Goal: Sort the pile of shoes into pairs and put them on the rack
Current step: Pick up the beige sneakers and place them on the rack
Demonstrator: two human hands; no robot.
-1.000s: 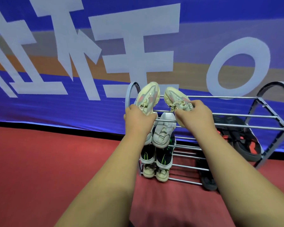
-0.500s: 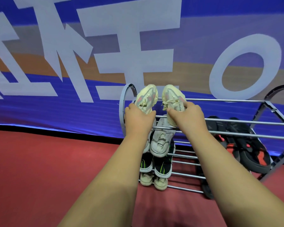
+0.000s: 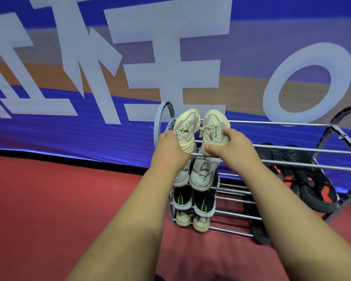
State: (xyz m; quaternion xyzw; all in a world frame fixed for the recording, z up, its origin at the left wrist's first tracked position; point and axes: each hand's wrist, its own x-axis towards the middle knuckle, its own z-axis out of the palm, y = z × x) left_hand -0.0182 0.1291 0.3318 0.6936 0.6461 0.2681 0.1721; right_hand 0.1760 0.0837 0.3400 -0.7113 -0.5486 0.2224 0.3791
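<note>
While both arms reach forward, the left hand (image 3: 171, 147) grips the heel of the left cream sneaker (image 3: 185, 128) and the right hand (image 3: 234, 146) wraps its fingers (image 3: 227, 132) around the right cream sneaker (image 3: 214, 126). Both sneakers sit side by side, toes pointing away, at the left end of the top tier of the metal rack (image 3: 292, 125). Below them sit a grey pair (image 3: 201, 175), a black-and-green pair (image 3: 203, 203) and a beige pair (image 3: 200, 222). Black-and-red shoes (image 3: 312, 179) lie further right.
</note>
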